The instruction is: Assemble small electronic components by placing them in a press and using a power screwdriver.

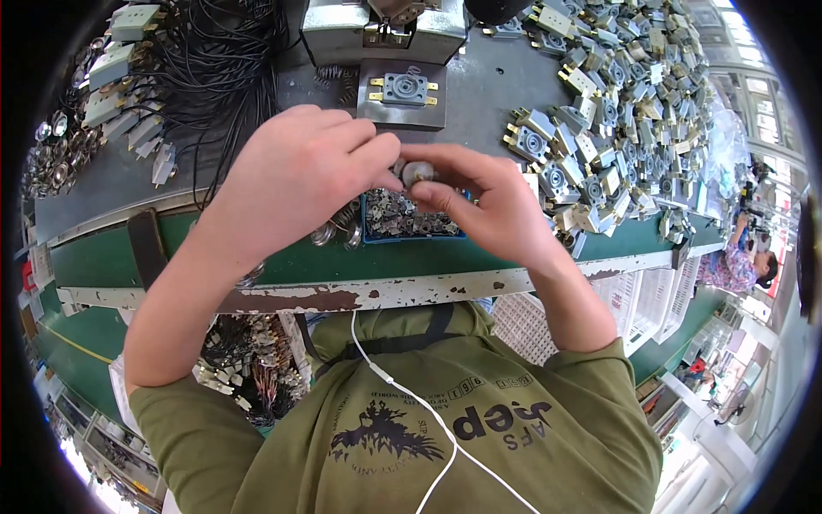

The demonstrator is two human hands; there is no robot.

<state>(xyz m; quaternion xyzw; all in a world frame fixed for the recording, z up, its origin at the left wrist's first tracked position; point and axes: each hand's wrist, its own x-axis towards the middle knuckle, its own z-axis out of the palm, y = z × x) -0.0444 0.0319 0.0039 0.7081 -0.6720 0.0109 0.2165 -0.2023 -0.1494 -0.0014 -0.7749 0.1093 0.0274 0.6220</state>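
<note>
Between the thumb and index finger of my right hand is a small round metal part, its disc face partly showing. My left hand is closed, its thumb and fingertips pinched together right at the left edge of that part. What the left fingertips grip is hidden. Both hands hover over a blue tray filled with tiny metal pieces. Just beyond them, a grey housing with brass terminals and a ringed centre sits on a metal block.
A metal machine fixture stands at the far middle. Many grey housings are heaped on the right. Black cables and more housings lie left. Loose springs rest by the fixture. Far right, another person is visible.
</note>
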